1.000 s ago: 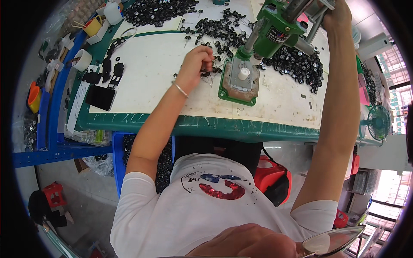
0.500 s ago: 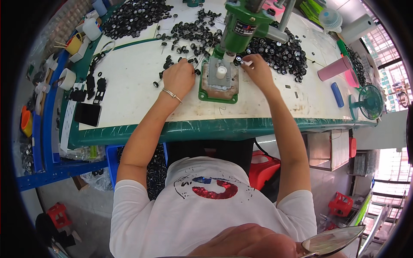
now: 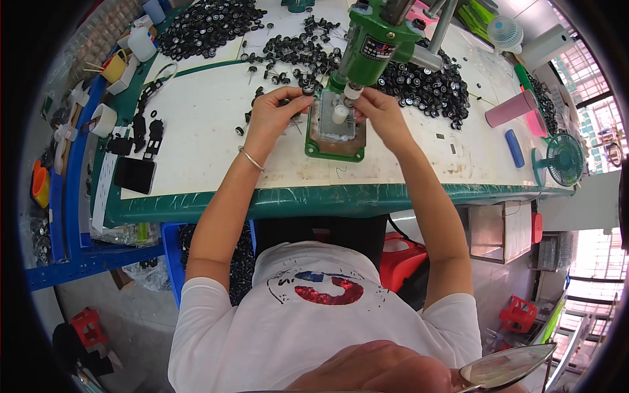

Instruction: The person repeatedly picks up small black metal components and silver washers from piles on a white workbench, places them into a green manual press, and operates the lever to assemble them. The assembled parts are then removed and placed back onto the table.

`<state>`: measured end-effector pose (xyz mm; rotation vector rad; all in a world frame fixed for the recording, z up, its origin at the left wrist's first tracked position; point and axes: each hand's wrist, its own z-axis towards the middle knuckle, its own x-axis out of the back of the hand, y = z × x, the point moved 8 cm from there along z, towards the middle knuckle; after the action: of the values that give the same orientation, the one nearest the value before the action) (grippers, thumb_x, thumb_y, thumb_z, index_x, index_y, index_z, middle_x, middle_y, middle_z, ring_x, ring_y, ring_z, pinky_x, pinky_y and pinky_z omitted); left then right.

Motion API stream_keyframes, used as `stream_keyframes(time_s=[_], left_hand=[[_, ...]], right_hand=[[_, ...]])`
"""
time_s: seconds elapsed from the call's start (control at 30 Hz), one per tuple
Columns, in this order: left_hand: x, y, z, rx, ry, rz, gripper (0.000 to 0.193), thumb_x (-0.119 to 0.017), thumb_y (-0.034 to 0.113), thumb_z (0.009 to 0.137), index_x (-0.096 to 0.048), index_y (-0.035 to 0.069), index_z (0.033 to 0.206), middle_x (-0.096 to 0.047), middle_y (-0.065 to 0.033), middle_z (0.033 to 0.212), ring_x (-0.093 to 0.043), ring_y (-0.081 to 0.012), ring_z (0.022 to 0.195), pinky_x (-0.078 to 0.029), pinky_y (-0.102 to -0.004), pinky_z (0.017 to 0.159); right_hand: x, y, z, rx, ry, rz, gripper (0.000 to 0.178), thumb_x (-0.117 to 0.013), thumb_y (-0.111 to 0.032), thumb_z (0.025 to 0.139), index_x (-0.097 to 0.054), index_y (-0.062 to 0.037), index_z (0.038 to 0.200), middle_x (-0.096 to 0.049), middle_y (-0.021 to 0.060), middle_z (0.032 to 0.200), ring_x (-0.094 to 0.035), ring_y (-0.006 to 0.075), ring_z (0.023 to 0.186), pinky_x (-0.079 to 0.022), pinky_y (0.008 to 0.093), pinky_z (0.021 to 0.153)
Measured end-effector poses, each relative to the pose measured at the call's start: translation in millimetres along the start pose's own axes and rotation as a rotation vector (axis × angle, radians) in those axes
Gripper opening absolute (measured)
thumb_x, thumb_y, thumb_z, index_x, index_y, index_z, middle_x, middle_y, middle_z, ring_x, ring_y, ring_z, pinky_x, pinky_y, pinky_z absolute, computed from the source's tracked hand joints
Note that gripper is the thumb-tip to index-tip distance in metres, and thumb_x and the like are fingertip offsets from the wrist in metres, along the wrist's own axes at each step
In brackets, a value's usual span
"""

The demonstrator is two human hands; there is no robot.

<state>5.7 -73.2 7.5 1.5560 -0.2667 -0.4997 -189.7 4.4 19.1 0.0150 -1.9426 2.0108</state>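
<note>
A green hand press [image 3: 367, 52] stands on the table, with a white cylindrical post [image 3: 340, 114] upright on its grey base plate [image 3: 327, 134]. Left of the press, my left hand [image 3: 276, 116] pinches a small black wheel [image 3: 308, 90] between thumb and fingertips. My right hand [image 3: 385, 119] is closed at the press, its fingertips just under the white ram tip [image 3: 353, 92]. Something small seems to be at those fingertips, but I cannot make it out. Many black wheels on thin metal axles [image 3: 298, 56] lie loose beyond my left hand.
Heaps of black wheels lie at the far left [image 3: 206, 29] and right of the press [image 3: 432, 85]. A pink cylinder [image 3: 511, 108], a blue object [image 3: 514, 148] and a green fan [image 3: 563, 159] stand or lie at the right. A black phone-like slab [image 3: 135, 175] and black plastic parts [image 3: 152, 137] lie left.
My left hand has turned and come up beside the press with a wheel in its fingers. My right hand has moved left from the wheel heap to beneath the ram.
</note>
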Motion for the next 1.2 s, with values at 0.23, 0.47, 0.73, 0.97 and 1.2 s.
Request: stream_keyframes(time_s=[0.23, 0.47, 0.73, 0.97, 1.2], left_hand=[[-14.7, -4.9, 2.4, -0.149, -0.053, 0.066, 0.013, -0.075, 0.009, 0.078, -0.071, 0.002, 0.089, -0.066, 0.0012, 0.077, -0.053, -0.0026, 0.067, -0.040, -0.0177, 0.060], [-40.5, 14.0, 4.1, -0.327, -0.134, 0.189, 0.015, -0.074, 0.011, 0.076, -0.071, 0.000, 0.086, -0.067, -0.0014, 0.079, -0.057, -0.0074, 0.074, -0.045, -0.0226, 0.068], [-61.1, 4.6, 13.9, -0.201, -0.162, -0.012, 0.011, -0.074, 0.008, 0.076, -0.070, 0.002, 0.085, -0.066, 0.0010, 0.077, -0.055, -0.0046, 0.068, -0.044, -0.0209, 0.063], [-66.4, 9.9, 14.8, -0.318, -0.214, -0.088, 0.009, -0.072, 0.004, 0.077, -0.069, 0.000, 0.084, -0.063, 0.0031, 0.081, -0.052, -0.0035, 0.068, -0.043, -0.0194, 0.060], [-73.4, 8.5, 16.4, -0.279, -0.294, -0.065, 0.011, -0.070, -0.001, 0.079, -0.070, -0.001, 0.089, -0.066, -0.0015, 0.089, -0.059, -0.0076, 0.080, -0.046, -0.0216, 0.072]], right_hand=[[-19.8, 0.9, -5.8, -0.187, -0.034, 0.171, 0.021, -0.063, -0.014, 0.088, -0.066, -0.0027, 0.105, -0.059, -0.0017, 0.080, -0.043, 0.0044, 0.061, -0.035, 0.0213, 0.053], [1.9, 10.8, 4.0, -0.268, 0.088, 0.666, 0.025, -0.058, -0.009, 0.089, -0.057, -0.0033, 0.114, -0.053, -0.0033, 0.082, -0.042, 0.0051, 0.060, -0.032, 0.0190, 0.049], [112.8, -103.9, 36.0, 0.114, 0.326, 0.565, 0.023, -0.050, -0.018, 0.095, -0.058, -0.0011, 0.108, -0.060, 0.0085, 0.104, -0.058, 0.0162, 0.085, -0.048, 0.0298, 0.073], [127.5, -265.9, 85.1, 0.324, 0.349, 0.433, 0.029, -0.049, -0.040, 0.097, -0.056, -0.0136, 0.085, -0.051, -0.0029, 0.061, -0.041, 0.0084, 0.045, -0.035, 0.0214, 0.039], [210.1, -250.7, 176.0, 0.310, -0.115, 0.526, 0.034, -0.044, -0.036, 0.098, -0.040, -0.0187, 0.069, -0.023, -0.0097, 0.050, -0.017, 0.0025, 0.035, -0.015, 0.0199, 0.029]])
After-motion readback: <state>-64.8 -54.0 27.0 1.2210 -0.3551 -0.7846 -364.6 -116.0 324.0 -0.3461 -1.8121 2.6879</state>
